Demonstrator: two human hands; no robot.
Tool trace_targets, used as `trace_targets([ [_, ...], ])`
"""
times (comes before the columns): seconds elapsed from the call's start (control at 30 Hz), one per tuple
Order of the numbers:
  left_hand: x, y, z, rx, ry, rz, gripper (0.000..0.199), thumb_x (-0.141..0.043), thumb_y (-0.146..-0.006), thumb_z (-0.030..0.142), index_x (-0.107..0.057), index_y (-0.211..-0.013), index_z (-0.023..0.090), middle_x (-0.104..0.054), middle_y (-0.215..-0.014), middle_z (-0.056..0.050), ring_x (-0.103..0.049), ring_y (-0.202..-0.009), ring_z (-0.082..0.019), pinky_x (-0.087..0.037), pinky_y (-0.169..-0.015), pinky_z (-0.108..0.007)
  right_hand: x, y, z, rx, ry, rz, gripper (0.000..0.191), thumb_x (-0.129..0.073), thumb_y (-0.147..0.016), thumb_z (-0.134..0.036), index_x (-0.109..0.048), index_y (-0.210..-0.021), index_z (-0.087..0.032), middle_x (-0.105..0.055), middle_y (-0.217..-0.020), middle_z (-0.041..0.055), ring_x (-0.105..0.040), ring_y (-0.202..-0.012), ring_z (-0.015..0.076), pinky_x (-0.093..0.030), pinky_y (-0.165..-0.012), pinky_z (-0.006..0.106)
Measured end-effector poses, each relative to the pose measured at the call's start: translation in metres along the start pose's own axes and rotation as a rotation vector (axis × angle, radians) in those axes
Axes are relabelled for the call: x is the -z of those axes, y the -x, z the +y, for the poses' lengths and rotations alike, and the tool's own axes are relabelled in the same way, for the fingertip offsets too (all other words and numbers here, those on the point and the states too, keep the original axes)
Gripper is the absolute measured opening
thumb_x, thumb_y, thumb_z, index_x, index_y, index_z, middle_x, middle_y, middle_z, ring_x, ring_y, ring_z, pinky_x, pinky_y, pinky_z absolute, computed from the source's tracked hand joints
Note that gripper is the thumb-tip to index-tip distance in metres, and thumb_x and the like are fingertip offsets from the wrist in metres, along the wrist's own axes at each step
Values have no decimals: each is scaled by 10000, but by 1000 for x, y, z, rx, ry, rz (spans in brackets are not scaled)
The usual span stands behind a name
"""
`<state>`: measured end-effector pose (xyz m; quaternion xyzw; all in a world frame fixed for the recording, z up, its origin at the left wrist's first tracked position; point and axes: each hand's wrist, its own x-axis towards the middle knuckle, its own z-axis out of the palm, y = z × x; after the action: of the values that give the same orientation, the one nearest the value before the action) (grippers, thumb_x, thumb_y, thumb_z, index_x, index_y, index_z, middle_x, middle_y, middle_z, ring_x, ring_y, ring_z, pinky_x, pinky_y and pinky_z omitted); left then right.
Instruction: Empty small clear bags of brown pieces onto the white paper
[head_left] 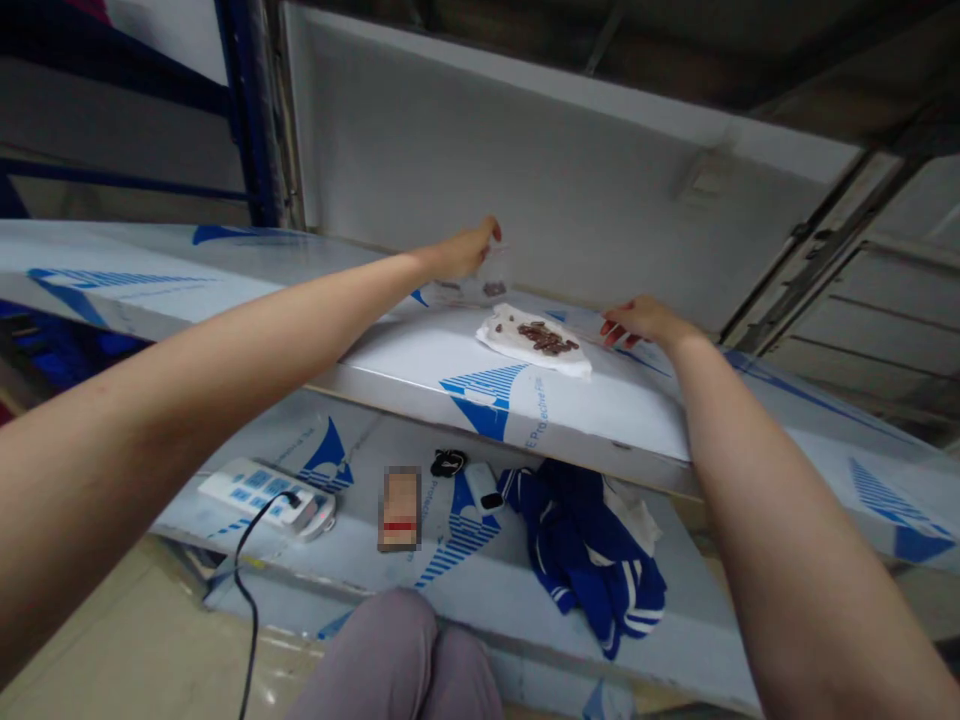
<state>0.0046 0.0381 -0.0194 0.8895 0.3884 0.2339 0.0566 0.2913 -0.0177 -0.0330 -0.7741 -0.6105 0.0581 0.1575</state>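
Observation:
My left hand [463, 252] pinches the top of a small clear plastic bag [496, 265], which hangs upright over the upper shelf with a few brown pieces at its bottom. Just in front of the bag lies a white paper sheet [493, 340], and on it is a loose heap of small, elongated brown pieces [546, 337]; their exact kind is unclear. Right of the paper, my right hand [637, 318] hovers low over the shelf, fingers slightly bent and apart, with nothing visible in them.
The upper shelf [390, 362] is covered in printed protective film. On the lower shelf [360, 555] lie a white power strip [259, 495] with a black cable, a blurred box [400, 510], a small black item [448, 462], a pale device [484, 488] and blue cloth [577, 545].

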Motion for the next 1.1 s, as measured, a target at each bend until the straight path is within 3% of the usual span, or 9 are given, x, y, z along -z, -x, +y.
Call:
trace_targets([
  [0.07,-5,-1,1,1,-78,57,428,-370,-917,247,-421,-1300,62,-576,-1162,-145,-487,-940,-184,-346,-802,-275,-1,-9,5,25,-21,6,292,-454,-911,-250,-680,-782,-119,-709,-820,125,-673,-681,184,-528,-726,324],
  [0.13,-8,-3,0,-21,-164,7,333,-464,-894,246,-554,-1168,79,-607,-1126,-117,-473,-886,-152,-332,-788,-249,-2,-17,11,55,-39,-1,314,-446,-914,-274,-680,-794,-103,-702,-798,135,-664,-662,189,-532,-725,351],
  [0.3,-7,-4,2,-51,-224,3,187,-603,-810,204,-669,-949,98,-671,-816,-51,-475,-684,-111,-338,-669,-251,-4,-15,8,169,-69,21,295,-480,-900,-300,-692,-845,-103,-686,-707,106,-625,-590,174,-525,-702,360],
  [0.4,-3,2,18,-81,-73,13,226,-541,-865,287,-668,-925,110,-679,-755,-38,-482,-647,-105,-366,-654,-265,-5,5,-10,324,-150,106,285,-583,-848,-277,-647,-1073,-114,-697,-801,90,-596,-557,134,-505,-686,321],
  [0.53,-8,10,47,-132,282,56,204,-527,-889,313,-642,-947,154,-704,-819,-39,-519,-695,-108,-416,-701,-286,-9,26,-35,514,-394,203,569,-646,-796,-191,-450,-1330,-183,-705,-872,56,-564,-534,99,-472,-614,258],
  [0.7,-22,8,67,-217,387,228,232,-488,-919,221,-574,-731,117,-634,-687,-46,-541,-579,-61,-434,-605,-218,-6,30,-46,537,-557,234,271,-570,-849,-365,-632,-1078,-234,-706,-960,33,-639,-729,166,-521,-701,311],
  [0.87,-21,5,65,-127,384,415,272,-390,-954,177,-547,-746,97,-596,-639,-47,-534,-521,-64,-417,-540,-198,1,38,-49,504,-603,106,423,-338,-868,-640,-651,-950,-366,-701,-1031,-39,-643,-887,170,-534,-777,298],
  [0.93,-18,7,61,-89,389,367,286,-360,-966,223,-585,-838,101,-641,-735,-68,-546,-578,-66,-422,-572,-202,0,39,-50,518,-579,111,328,-450,-865,-562,-657,-937,-318,-711,-986,-13,-643,-875,178,-534,-767,313],
  [1.1,-15,9,52,-148,306,30,308,-366,-942,265,-643,-960,130,-672,-871,-72,-559,-686,-97,-428,-650,-232,-7,29,-45,461,-496,265,111,-620,-800,-284,-658,-854,-194,-709,-880,54,-636,-808,183,-521,-780,349],
])
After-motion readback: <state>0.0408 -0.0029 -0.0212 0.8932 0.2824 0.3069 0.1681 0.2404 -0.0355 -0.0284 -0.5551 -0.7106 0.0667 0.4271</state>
